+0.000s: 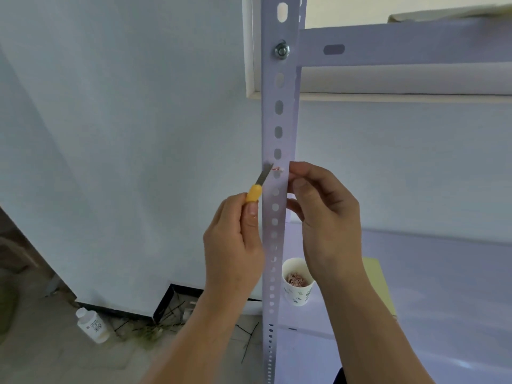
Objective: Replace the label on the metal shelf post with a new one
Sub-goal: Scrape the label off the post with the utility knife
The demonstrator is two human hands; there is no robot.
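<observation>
— Label?
— A pink label scrap on the white perforated metal shelf post, at the blade's tip.
— Grips?
— The left grip clasps a yellow-handled knife; the right grip pinches beside the scrap, contents unclear.

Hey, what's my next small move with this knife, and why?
Probably slide the knife rightward under the pink label scrap on the post; the left hand holds its tip beside that scrap, the right hand grips the post's edge.
</observation>
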